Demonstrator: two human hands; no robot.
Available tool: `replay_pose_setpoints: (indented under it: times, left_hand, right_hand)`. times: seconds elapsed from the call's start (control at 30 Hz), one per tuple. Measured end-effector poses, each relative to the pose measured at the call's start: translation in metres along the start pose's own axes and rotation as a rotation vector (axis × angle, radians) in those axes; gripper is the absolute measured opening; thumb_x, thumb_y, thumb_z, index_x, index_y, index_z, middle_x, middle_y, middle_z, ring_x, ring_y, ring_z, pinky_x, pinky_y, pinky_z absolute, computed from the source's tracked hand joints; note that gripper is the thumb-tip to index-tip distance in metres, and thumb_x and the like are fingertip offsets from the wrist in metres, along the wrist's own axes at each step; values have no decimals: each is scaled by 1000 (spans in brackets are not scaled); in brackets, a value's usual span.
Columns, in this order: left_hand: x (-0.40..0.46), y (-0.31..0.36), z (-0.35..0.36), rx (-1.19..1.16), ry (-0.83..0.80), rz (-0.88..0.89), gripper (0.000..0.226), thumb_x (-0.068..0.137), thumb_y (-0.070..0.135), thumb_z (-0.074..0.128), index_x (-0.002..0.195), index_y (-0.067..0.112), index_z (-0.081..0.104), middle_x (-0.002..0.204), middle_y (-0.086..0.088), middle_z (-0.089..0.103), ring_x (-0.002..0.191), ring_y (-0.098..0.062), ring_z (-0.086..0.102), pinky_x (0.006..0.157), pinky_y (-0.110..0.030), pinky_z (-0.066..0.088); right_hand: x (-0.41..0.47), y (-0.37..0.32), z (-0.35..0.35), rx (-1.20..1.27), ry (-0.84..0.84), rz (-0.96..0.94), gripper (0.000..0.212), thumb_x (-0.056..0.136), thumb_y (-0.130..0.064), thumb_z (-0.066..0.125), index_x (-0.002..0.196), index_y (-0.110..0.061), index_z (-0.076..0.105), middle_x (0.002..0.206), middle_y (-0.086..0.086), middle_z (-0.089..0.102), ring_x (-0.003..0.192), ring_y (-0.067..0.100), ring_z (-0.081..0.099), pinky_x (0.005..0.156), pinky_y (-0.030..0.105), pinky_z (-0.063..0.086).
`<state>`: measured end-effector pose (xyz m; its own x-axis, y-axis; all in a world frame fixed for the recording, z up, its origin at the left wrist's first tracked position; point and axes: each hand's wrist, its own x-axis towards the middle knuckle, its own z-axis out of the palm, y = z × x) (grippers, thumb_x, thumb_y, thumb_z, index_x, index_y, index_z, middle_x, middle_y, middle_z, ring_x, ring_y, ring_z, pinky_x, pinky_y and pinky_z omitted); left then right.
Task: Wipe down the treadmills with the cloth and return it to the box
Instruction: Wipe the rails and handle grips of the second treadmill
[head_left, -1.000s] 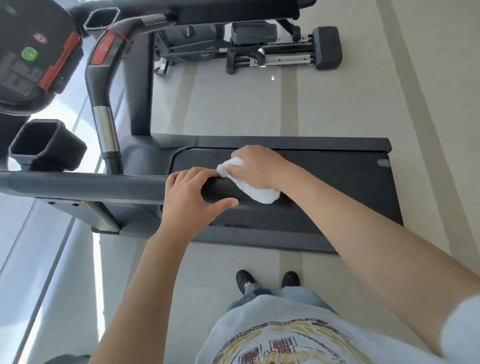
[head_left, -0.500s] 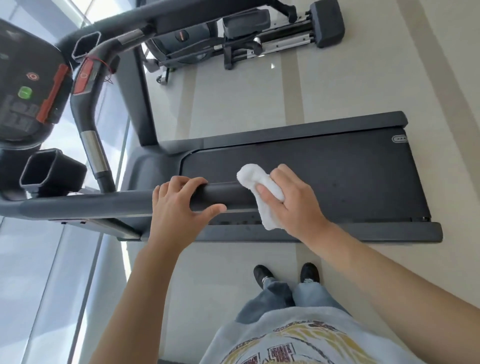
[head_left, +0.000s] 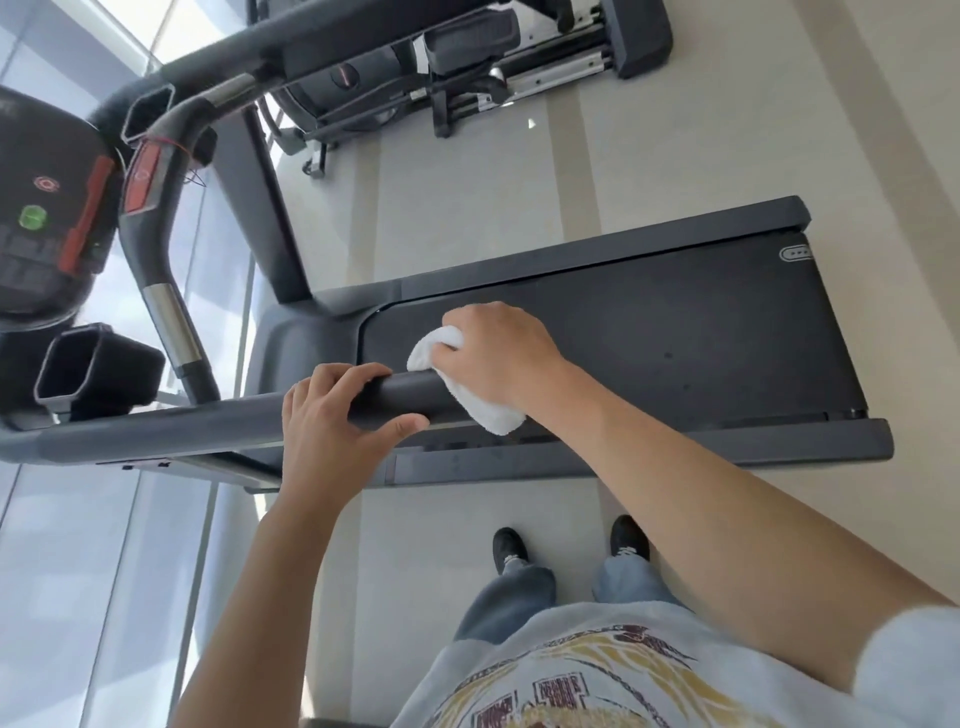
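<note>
Pale gym floor (head_left: 467, 218), treadmill (head_left: 675, 338); left hand (head_left: 332, 431) gripping handrail (head_left: 156, 431), right hand (head_left: 498, 358) fingers clutching cloth (head_left: 493, 415)

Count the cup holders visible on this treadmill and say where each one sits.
2. One cup holder sits at the near left, just above the handrail the left hand grips. The other cup holder is farther back, beside the console's far side. Others may be hidden.

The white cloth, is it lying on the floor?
No, the right hand holds the white cloth against the dark treadmill handrail.
</note>
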<state>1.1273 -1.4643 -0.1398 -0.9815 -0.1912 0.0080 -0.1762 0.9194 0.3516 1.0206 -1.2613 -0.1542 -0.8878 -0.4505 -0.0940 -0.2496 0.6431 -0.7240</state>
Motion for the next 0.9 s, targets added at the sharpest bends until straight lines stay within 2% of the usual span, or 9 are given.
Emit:
replay_pose_setpoints:
  times: [0.07, 0.17, 0.23, 0.33, 0.4, 0.53, 0.67, 0.8, 0.9]
  left_hand:
    - [-2, -1, 1, -3, 18, 0, 68, 68, 81, 68, 125, 43, 66, 122, 15, 55, 122, -20, 47, 116, -40, 34]
    - [-3, -2, 3, -3, 33, 26, 70, 70, 82, 67, 127, 40, 67, 125, 12, 57, 121, -19, 47, 115, -40, 34]
    - [-3, -6, 2, -8, 29, 52, 72, 73, 81, 68, 129, 37, 66, 127, 12, 58, 122, -17, 46, 114, -36, 32]
    - [-3, -20, -7, -71, -7, 80, 66, 81, 73, 76, 135, 36, 64, 130, 18, 59, 125, -13, 47, 115, -36, 35]
    - [-5, -34, -14, -118, -24, 131, 58, 87, 60, 72, 137, 31, 64, 134, 19, 60, 128, -8, 49, 116, -40, 40]
    - [-8, -76, -26, -123, 49, 242, 48, 95, 42, 72, 136, 18, 68, 137, 9, 63, 129, -14, 54, 113, -41, 46]
    - [-3, -134, -40, -82, 129, 287, 44, 97, 41, 72, 132, 15, 70, 133, 4, 65, 126, -22, 58, 113, -45, 46]
    - [3, -193, -57, -92, 209, 304, 44, 94, 43, 69, 125, 13, 73, 128, 1, 68, 121, -27, 60, 109, -50, 47]
    - [5, -240, -70, -100, 253, 290, 42, 93, 42, 71, 124, 14, 74, 127, 0, 69, 119, -28, 62, 108, -53, 47]
  right_hand:
    - [3, -14, -2, -97, -10, -79, 25, 96, -39, 50, 76, -25, 53, 76, -10, 53, 79, 24, 57, 65, 34, 36]
    - [-10, -26, 7, -203, 136, -247, 18, 99, -36, 52, 84, -28, 56, 80, -8, 41, 70, 24, 44, 62, 33, 31]
    - [-19, -19, 10, -169, 219, -291, 24, 98, -38, 56, 80, -27, 44, 78, -8, 37, 67, 22, 43, 54, 30, 25]
    - [-33, 2, 10, -116, 261, -283, 34, 99, -43, 57, 78, -23, 40, 77, -6, 37, 62, 17, 38, 49, 25, 22]
    - [-42, 8, 10, -129, 299, -258, 36, 101, -42, 60, 78, -24, 38, 77, -6, 35, 60, 16, 35, 48, 25, 23]
    - [-39, -17, 27, -397, 459, -175, 30, 96, -35, 51, 76, -23, 31, 74, -6, 30, 58, 20, 34, 47, 24, 22]
    - [-10, -63, 65, -626, 433, -204, 25, 93, -38, 43, 76, -20, 45, 75, -6, 33, 59, 21, 37, 46, 26, 23]
    - [27, -123, 121, -640, 392, -238, 23, 90, -35, 62, 76, -17, 55, 74, -4, 42, 58, 20, 36, 46, 27, 24]
    - [51, -167, 162, -643, 380, -239, 24, 89, -34, 65, 75, -17, 56, 73, -2, 47, 58, 20, 37, 44, 27, 27]
